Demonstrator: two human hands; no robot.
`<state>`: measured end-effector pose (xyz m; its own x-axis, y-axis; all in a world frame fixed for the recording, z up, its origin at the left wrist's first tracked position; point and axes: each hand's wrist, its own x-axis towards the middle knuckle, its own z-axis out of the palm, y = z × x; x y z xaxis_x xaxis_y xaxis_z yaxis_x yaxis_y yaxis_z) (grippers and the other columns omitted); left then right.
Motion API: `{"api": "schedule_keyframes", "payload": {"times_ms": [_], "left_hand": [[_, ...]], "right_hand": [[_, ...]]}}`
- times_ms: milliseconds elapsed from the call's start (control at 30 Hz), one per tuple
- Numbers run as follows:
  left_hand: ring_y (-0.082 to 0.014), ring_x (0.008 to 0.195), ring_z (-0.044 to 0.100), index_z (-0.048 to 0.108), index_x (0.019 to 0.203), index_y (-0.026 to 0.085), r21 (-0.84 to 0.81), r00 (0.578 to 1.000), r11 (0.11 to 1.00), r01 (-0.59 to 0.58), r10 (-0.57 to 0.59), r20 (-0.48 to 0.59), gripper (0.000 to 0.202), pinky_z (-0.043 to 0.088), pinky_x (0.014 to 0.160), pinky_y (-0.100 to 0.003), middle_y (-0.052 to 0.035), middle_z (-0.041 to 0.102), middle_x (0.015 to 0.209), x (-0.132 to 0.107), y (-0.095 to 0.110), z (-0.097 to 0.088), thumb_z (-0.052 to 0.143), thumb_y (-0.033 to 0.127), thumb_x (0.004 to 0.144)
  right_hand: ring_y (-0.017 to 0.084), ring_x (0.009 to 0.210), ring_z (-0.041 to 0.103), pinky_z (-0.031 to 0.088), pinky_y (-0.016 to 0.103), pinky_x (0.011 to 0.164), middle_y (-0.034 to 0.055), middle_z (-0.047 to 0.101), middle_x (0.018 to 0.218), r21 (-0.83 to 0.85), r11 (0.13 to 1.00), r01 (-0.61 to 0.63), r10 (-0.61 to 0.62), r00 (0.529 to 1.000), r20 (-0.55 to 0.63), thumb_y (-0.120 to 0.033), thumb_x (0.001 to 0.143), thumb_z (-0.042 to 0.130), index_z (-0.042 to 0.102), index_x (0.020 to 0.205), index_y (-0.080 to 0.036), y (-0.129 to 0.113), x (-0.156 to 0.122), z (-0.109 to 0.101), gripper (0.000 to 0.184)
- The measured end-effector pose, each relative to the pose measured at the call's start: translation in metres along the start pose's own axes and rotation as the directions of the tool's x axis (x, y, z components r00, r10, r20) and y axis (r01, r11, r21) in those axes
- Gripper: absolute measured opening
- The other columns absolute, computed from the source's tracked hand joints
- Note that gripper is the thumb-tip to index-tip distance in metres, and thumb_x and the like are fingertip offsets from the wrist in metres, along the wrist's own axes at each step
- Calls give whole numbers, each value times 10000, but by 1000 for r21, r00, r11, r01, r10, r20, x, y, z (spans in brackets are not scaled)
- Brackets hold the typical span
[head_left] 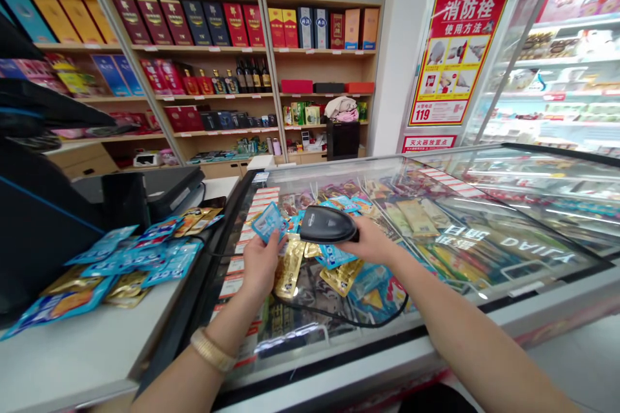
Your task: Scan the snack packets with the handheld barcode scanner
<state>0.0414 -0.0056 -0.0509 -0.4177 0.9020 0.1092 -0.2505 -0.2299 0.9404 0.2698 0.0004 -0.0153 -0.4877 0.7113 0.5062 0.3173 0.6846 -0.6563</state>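
My left hand pinches a small blue foil packet by its lower edge, above the glass lid of a chest freezer. My right hand grips a black handheld barcode scanner, whose nose points left toward the packet, a short gap apart. A black coiled cable hangs from the scanner and loops down over the glass. A gold bracelet circles my left wrist. Gold and blue packets lie under my hands.
On the white counter to the left lies a heap of blue and gold packets, beside a black till screen. Wooden shelves of boxed liquor fill the back, with a red fire hydrant poster and a chilled display case on the right.
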Motion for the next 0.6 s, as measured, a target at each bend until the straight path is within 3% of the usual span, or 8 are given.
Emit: {"api": "schedule_keyframes", "payload": {"times_ms": [600], "left_hand": [[-194, 910, 656, 681, 849, 144, -11, 1000, 1000, 6, -6, -1, 324, 532, 892, -383, -51, 727, 941, -1, -1, 1, 764, 340, 605]], "right_hand": [[213, 846, 651, 510, 315, 794, 51, 733, 920, 34, 997, -67, 64, 995, 70, -291, 746, 650, 713, 959, -141, 1, 0, 3, 268]]}}
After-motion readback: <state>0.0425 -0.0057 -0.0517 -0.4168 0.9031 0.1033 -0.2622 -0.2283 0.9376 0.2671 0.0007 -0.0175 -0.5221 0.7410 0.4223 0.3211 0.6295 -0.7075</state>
